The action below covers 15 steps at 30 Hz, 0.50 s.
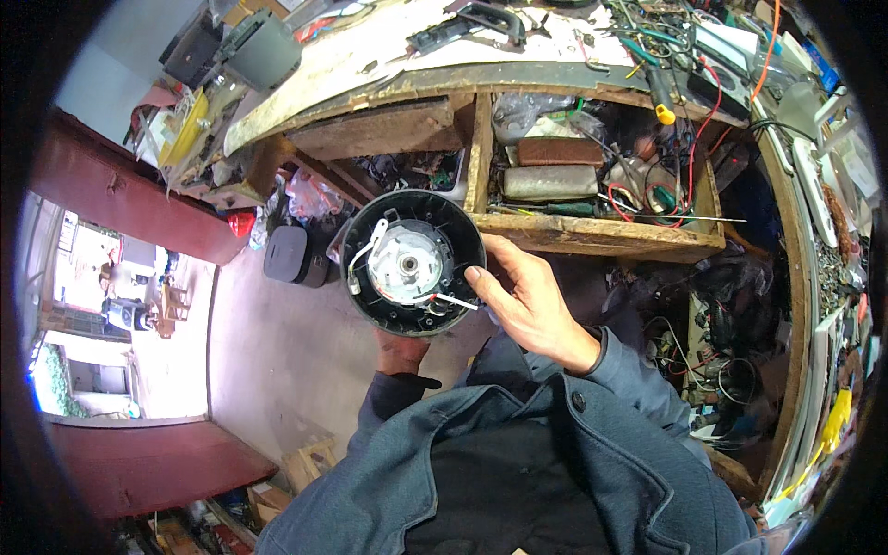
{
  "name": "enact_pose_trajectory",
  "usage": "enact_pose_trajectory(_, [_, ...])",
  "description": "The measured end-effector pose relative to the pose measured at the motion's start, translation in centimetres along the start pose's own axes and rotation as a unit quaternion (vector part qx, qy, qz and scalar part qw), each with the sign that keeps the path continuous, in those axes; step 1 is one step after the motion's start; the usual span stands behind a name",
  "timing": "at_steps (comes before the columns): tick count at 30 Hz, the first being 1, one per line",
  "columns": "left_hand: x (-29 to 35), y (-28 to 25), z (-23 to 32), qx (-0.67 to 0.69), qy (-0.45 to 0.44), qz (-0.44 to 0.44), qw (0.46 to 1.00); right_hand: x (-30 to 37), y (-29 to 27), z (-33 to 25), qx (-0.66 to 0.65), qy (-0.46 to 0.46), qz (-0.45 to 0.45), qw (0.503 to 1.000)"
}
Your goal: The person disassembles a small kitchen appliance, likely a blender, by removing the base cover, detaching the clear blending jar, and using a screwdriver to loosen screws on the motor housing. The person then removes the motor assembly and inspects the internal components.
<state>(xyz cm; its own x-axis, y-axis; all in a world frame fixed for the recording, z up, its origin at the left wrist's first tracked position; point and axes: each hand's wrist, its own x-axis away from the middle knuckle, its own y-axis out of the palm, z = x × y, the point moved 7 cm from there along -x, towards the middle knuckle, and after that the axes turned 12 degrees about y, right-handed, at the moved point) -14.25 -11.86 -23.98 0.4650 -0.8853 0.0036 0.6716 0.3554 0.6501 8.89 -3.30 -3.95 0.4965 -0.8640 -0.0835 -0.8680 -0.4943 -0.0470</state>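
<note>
The right hand's (535,301) fingers grip the right rim of a round black plastic housing (455,242), held near an open brown wooden drawer (601,231). The left hand (401,353) is beneath it, fingers hidden, grip impossible to tell.

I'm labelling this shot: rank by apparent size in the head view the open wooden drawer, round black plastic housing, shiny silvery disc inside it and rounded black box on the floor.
1. Drawer
2. Housing
3. Silvery disc and black box: too alike to rank

The round housing (461,248) is black, its central disc (407,265) silver, the jacket (638,481) grey-blue.
</note>
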Motion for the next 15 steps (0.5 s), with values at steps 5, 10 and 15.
enact_pose_trajectory(5, [1.0,0.6,1.0,-0.552,0.155,-0.143,0.807,0.2,0.5,1.4,0.016,-0.011,-0.025,1.0])
enact_pose_trajectory(10, [0.1,0.9,1.2,-0.48,0.129,-0.134,0.857,0.6,0.5,2.6,-0.021,0.018,-0.042,0.999])
enact_pose_trajectory(15, [-1.9,1.8,2.2,-0.194,0.037,-0.058,0.979,0.6,0.6,3.2,-0.066,-0.011,-0.037,0.997])
